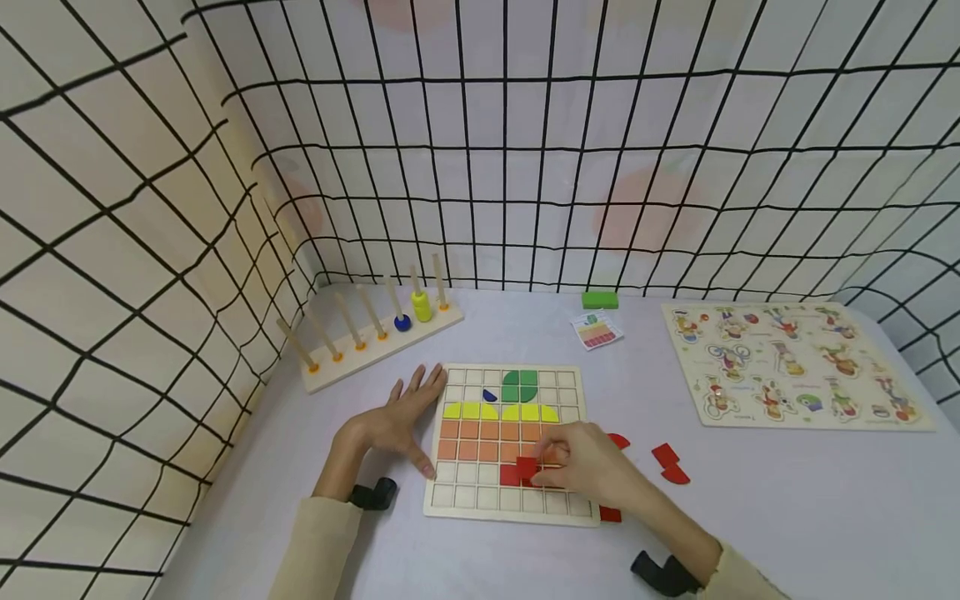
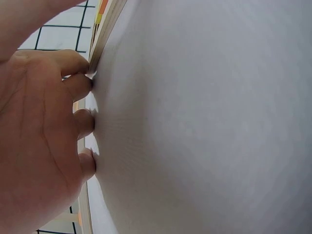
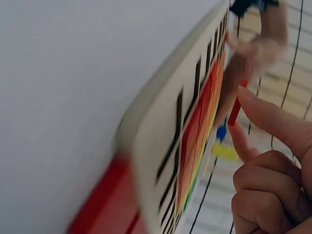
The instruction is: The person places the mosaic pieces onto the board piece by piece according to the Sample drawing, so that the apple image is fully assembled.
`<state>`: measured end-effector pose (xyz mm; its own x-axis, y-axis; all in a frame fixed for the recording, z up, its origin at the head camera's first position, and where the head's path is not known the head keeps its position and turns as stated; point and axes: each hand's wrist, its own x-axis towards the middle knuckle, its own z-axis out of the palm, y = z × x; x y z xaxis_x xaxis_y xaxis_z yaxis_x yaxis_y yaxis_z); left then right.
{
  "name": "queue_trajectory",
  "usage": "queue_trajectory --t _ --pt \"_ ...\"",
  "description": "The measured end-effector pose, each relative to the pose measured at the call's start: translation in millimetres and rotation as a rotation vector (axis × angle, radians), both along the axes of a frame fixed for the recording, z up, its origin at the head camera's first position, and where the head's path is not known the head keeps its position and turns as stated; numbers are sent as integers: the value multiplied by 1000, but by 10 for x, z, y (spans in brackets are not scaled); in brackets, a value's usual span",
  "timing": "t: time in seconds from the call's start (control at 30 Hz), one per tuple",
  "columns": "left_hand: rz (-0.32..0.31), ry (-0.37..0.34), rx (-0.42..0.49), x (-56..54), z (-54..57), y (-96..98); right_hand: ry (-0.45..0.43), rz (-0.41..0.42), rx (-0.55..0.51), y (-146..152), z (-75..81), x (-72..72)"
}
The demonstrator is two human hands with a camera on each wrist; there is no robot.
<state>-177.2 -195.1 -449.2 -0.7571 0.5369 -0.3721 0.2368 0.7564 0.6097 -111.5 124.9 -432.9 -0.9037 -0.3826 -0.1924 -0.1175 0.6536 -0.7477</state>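
A cream grid board [image 1: 467, 498] lies on the white cloth, holding two rows of orange squares [image 1: 468, 430], a row of yellow rounded tiles [image 1: 470, 411], green tiles [image 1: 519, 386] and a small blue piece [image 1: 490, 396]. Between thumb and index finger, my right hand [image 1: 581, 462] pinches a red square tile [image 1: 527, 467] over the board's lower half, overlapping red tiles set in the grid. Seen edge-on in the right wrist view, that red square tile [image 3: 237, 109] is tilted. My left hand [image 1: 401, 421] rests, fingers spread, against the board's left edge; its fingertips touch the cloth in the left wrist view.
Loose red pieces [image 1: 665, 455] lie right of the board, some partly under its edge. Behind stand a peg rack [image 1: 375, 354] with blue and yellow beads, a picture card [image 1: 597, 330] and a green block [image 1: 600, 300]. A picture puzzle board [image 1: 802, 367] lies far right. Black wire mesh surrounds the back and sides.
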Motion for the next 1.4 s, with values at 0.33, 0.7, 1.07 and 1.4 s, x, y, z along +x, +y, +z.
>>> queue_trajectory --t 0.33,0.7,1.07,1.4 --pt "1 5 5 1 9 9 92 35 64 -522 -118 10" --pt "-6 11 -3 -1 -14 -8 105 58 40 -587 -133 -13" --pt "-5 6 -5 -2 -6 0 89 81 6 -559 -143 -57" --pt "6 -7 13 -4 -10 -6 -35 -64 -68 243 -40 -194"
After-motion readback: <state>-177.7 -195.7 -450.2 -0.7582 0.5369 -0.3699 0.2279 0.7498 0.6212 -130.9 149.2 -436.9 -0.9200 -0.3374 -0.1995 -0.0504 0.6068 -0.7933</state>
